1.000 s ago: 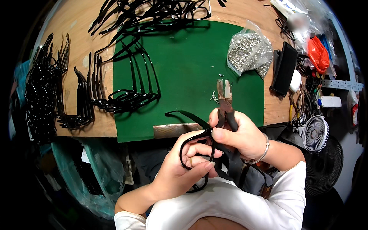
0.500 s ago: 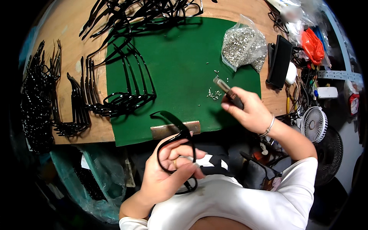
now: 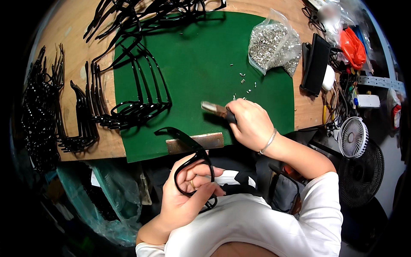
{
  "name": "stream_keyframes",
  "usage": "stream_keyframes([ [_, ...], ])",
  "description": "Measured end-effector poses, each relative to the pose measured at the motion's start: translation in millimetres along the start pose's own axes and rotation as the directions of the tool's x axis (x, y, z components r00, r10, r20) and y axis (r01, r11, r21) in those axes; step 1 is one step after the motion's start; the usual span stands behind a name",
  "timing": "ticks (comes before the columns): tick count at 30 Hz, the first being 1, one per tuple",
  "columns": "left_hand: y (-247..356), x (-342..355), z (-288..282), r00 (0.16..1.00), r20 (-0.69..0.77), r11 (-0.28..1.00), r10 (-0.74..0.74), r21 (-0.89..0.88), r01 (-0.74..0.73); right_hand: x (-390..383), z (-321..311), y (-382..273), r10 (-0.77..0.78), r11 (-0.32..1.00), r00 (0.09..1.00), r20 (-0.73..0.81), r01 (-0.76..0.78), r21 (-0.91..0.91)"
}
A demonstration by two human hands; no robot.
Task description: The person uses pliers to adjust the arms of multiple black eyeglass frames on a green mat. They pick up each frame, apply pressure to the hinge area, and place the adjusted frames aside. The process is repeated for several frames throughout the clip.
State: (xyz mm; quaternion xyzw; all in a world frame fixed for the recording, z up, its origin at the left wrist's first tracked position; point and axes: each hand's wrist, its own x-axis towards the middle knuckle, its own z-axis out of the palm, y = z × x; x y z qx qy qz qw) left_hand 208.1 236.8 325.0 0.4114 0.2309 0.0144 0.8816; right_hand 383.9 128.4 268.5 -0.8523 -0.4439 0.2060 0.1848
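Observation:
My left hand (image 3: pixel 188 190) grips a black eyeglass frame (image 3: pixel 190 160) close to my body, below the table edge; one of its temple arms sticks up over the green mat (image 3: pixel 192 64). My right hand (image 3: pixel 250 124) is closed around the dark handles of a pair of pliers (image 3: pixel 216 110), whose metal jaws point left over the mat. A few small metal screws (image 3: pixel 244 83) lie loose on the mat just above that hand. A metal plate (image 3: pixel 195 142) sits at the mat's near edge between the two hands.
A clear bag of small metal parts (image 3: pixel 272 45) lies at the mat's far right. Rows of black frames (image 3: pixel 137 107) cover the mat's left side and the wooden table (image 3: pixel 51 107). A black case (image 3: pixel 314 64), cables and a small white fan (image 3: pixel 353 137) stand at the right.
My right hand has left the frame and carried the pliers up and right, over the mat toward the loose screws. My left hand keeps the frame and has stayed low near my body.

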Motion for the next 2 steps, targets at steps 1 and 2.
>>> stream_keyframes([
  [1,-1.8,1.6,0.1,1.000,0.010,1.000,0.013,-0.010,-0.013,3.1,0.7,-1.7,0.046,0.999,0.999,-0.003,-0.046,-0.010],
  [2,-2.3,1.8,-1.9,0.999,0.044,1.000,0.024,-0.012,-0.024,3.9,1.4,-2.0,0.079,0.997,0.997,0.008,-0.079,0.005],
])
